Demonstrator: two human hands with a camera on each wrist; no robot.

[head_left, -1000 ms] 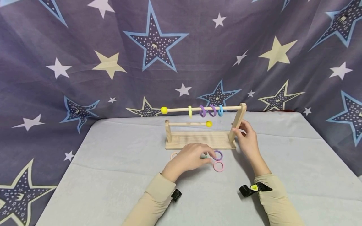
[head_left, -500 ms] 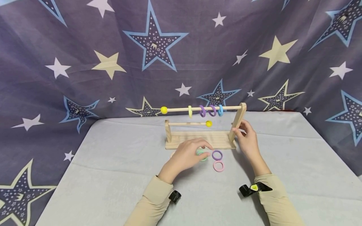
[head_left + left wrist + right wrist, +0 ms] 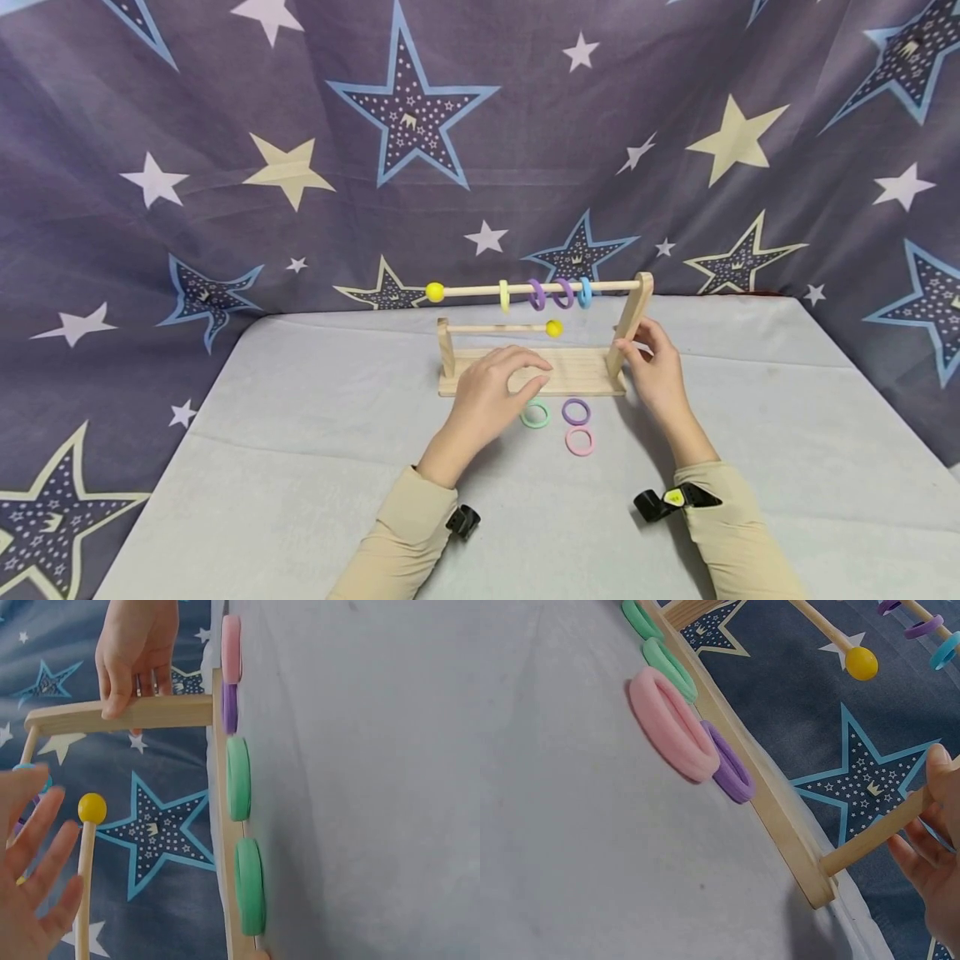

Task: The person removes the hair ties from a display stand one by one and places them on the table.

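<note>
My left hand (image 3: 483, 400) hovers over the base (image 3: 581, 377) of a wooden two-rod stand, fingers spread and holding nothing. At the right, my right hand (image 3: 662, 385) grips the stand's taller post (image 3: 632, 323) between thumb and fingers. Lying in front of the base are a mint green hair tie (image 3: 536, 427), a purple hair tie (image 3: 577, 423) and a pink hair tie (image 3: 580, 453). The left wrist view shows another green hair tie (image 3: 250, 889), hidden behind my left hand in the head view. On the upper rod hang a yellow hair tie (image 3: 505, 297), two purple ones and a blue hair tie (image 3: 585, 293).
A yellow ball (image 3: 435, 292) caps the upper rod's left end. The lower rod (image 3: 495, 328) bears no hair ties and ends in another yellow ball (image 3: 554, 328). Grey cloth (image 3: 315, 483) covers the table, and a star-patterned curtain (image 3: 480, 200) hangs behind.
My left hand has drawn back from the purple hair tie, up and leftward over the base, its fingers spreading. The mint green hair tie has come into view. My right hand stays on the post.
</note>
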